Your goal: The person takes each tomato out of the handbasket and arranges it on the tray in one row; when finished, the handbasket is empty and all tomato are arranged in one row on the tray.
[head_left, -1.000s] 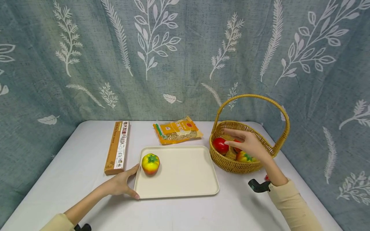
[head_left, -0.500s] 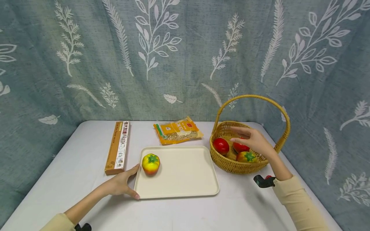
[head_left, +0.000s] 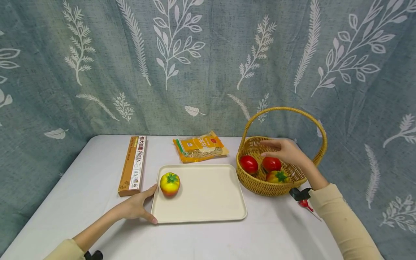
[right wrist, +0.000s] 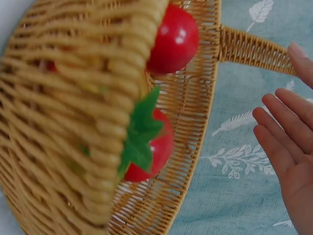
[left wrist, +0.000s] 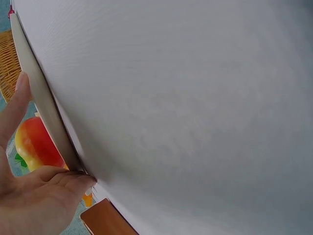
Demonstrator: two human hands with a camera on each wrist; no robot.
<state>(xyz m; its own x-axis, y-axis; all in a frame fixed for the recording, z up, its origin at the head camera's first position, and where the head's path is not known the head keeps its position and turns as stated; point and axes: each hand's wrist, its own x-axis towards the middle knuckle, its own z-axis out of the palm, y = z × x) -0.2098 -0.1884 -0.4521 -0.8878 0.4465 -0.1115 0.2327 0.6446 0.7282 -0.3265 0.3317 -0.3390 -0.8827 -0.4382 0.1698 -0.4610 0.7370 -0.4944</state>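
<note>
My left hand [head_left: 138,206] rests spread against the left edge of the cream tray [head_left: 208,195], fingers at its side and thumb at the near corner. On the tray's left part sits a yellow-and-red fruit [head_left: 169,185] with a green leafy top, partly behind the tray's edge in the left wrist view. My right hand [head_left: 286,153] hovers over the wicker basket [head_left: 260,187] with its fingers extended and nothing in its grasp. Inside the basket lie two red round fruits, one at the left [head_left: 248,164], one in the middle [head_left: 271,164], plus a yellow-orange leafy-topped fruit [head_left: 277,177].
A pasta box [head_left: 132,166] lies left of the tray. Behind the tray is an orange food packet [head_left: 200,147]. The basket's tall handle [head_left: 286,108] arches over it. A red item with a thin white stick [head_left: 304,204] lies by the right forearm. A patterned curtain [head_left: 208,72] hangs behind.
My right hand has shifted right over the basket, uncovering the middle red fruit and the leafy-topped one. The red item with the stick has come into view. My left hand stays put.
</note>
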